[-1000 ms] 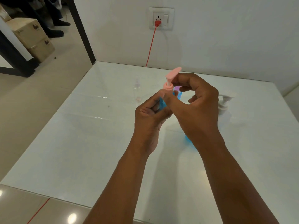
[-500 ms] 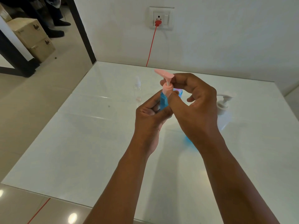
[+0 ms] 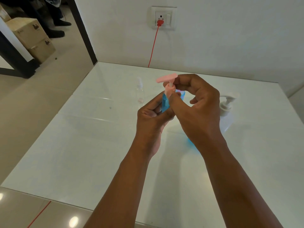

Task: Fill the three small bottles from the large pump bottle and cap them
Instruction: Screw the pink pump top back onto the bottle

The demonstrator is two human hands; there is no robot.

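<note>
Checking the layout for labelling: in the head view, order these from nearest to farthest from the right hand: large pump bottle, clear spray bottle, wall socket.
From the right hand:
1. Large pump bottle, just right of it.
2. Clear spray bottle, left, beyond the left hand.
3. Wall socket, on the wall behind the table.

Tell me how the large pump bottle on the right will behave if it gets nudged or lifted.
The large pump bottle looks wide-bodied and stands upright on the glossy white table, so a nudge would probably slide it rather than tip it. Its tall pump head makes a high push riskier. It appears to be smooth plastic, likely slippery if wet.
</note>
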